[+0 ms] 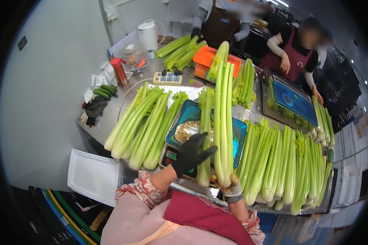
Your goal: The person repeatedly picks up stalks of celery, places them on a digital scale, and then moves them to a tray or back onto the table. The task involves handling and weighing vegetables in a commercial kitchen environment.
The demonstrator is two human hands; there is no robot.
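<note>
My right hand, in a pale, stained glove, grips the root end of a tall celery bunch. That bunch stands tilted up over the right side of a blue scale tray. My left hand, in a black glove, has its fingers spread over the tray's front, against or just above a thinner celery bunch lying across it. Whether it touches that bunch I cannot tell. The scale's display shows partly beside my left wrist.
Celery lies in rows left and right of the scale. Behind stand an orange crate, a power strip, a red bottle and a white jug. A white bin is at lower left. Two people work across the table.
</note>
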